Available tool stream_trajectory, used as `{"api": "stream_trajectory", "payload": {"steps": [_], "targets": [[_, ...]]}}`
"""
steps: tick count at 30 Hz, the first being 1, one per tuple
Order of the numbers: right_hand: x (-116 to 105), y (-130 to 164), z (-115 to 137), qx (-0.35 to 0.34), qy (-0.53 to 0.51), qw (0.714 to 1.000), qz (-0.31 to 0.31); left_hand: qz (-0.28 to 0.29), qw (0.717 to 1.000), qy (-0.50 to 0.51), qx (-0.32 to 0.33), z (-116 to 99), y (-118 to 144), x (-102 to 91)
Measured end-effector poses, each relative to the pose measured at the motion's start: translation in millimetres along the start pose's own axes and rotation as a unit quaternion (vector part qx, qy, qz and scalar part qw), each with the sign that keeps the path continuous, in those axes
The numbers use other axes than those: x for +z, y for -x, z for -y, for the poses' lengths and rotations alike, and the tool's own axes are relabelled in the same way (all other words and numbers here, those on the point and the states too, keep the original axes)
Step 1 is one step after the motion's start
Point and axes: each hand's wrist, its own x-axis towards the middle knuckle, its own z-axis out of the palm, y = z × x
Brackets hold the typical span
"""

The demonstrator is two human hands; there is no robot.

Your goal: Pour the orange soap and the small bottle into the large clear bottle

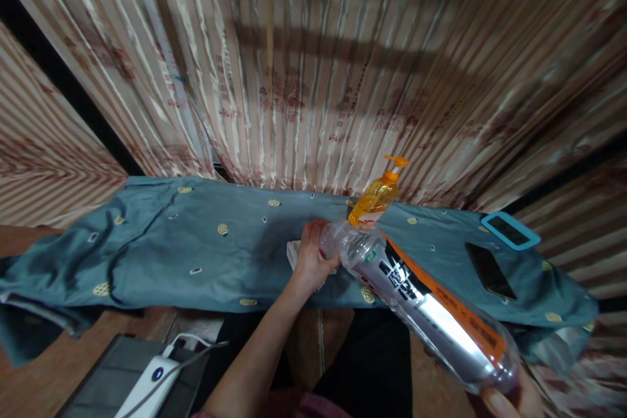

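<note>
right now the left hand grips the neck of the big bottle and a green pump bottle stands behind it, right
Not quite: the pump bottle is orange, not green, as the head view shows. The left hand does grip the neck of the big bottle, with the pump bottle behind it.

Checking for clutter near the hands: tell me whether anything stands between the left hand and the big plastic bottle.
Nothing does. The left hand already grips the neck of the plastic bottle; the right hand holds its base. The orange pump bottle stands behind.
</note>
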Motion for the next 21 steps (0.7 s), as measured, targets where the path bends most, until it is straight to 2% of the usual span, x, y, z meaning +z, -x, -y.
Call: {"api": "stream_trajectory", "payload": {"steps": [9,17,21], "targets": [[10,3,8,0.022,-0.030,0.999,-0.003,-0.017,1.000,0.007,0.003,1,1,2.6],[-2,-2,-5,-0.004,0.004,1.000,0.010,-0.017,1.000,0.011,0.013,3,1,2.8],[-3,-1,-8,0.015,-0.010,1.000,0.013,-0.015,1.000,0.009,0.023,4,1,2.1]]}}
